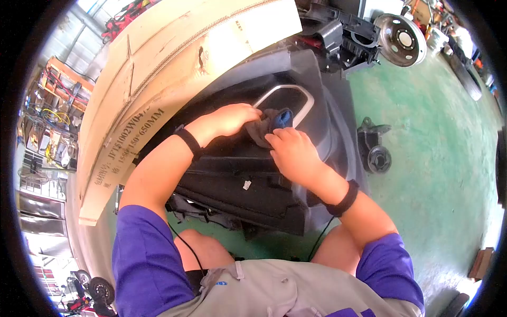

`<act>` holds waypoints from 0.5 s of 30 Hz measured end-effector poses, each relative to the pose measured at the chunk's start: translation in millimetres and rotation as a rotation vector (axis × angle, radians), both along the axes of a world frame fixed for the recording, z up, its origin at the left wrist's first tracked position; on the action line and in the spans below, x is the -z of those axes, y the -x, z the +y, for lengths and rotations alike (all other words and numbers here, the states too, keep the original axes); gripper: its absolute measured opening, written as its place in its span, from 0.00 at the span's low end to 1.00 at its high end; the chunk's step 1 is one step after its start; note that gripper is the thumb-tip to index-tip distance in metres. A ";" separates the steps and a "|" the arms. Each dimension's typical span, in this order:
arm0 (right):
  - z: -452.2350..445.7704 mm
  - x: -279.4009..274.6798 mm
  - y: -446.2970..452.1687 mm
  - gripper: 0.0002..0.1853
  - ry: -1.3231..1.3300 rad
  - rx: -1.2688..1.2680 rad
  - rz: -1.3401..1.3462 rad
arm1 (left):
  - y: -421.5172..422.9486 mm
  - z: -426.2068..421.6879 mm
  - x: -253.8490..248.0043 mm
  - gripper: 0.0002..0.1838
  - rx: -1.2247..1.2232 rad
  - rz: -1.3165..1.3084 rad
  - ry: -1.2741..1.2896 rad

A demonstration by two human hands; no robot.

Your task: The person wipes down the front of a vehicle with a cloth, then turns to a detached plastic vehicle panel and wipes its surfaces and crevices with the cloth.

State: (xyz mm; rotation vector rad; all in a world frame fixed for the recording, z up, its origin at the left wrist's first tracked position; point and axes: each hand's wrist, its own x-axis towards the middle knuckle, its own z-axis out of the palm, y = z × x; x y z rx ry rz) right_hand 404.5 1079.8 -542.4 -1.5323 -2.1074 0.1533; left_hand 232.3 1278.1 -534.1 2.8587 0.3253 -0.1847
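Note:
Both hands meet at a dark cloth-like piece [260, 131] with a blue patch on its right part. My left hand [230, 119] pinches its upper left edge, fingers pressed together. My right hand [294, 153] grips its lower right side with bent fingers. The piece lies over a large black moulded panel [232, 199], beside a silver trim loop [304, 100] on that panel. A small white scrap [246, 185] rests on the panel's lower part. Black bands circle both wrists.
A long cardboard box [174, 68] stands along the panel's left and far side. Black plastic parts [338, 39] and a wheel rim [402, 39] are at the far right. A black bracket part [376, 148] lies on the green floor [428, 174].

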 end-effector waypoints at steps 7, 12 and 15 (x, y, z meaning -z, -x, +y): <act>4.9 15.2 -5.9 0.24 -0.017 0.114 -0.061 | 8.4 9.1 18.6 0.23 -0.156 -0.110 -0.001; 24.0 12.0 -20.1 0.29 0.126 0.184 -0.117 | -10.7 30.0 39.3 0.24 -0.309 -0.031 0.041; 36.6 20.2 -37.8 0.29 0.100 0.212 -0.074 | -24.2 23.2 40.5 0.29 -0.525 0.071 0.083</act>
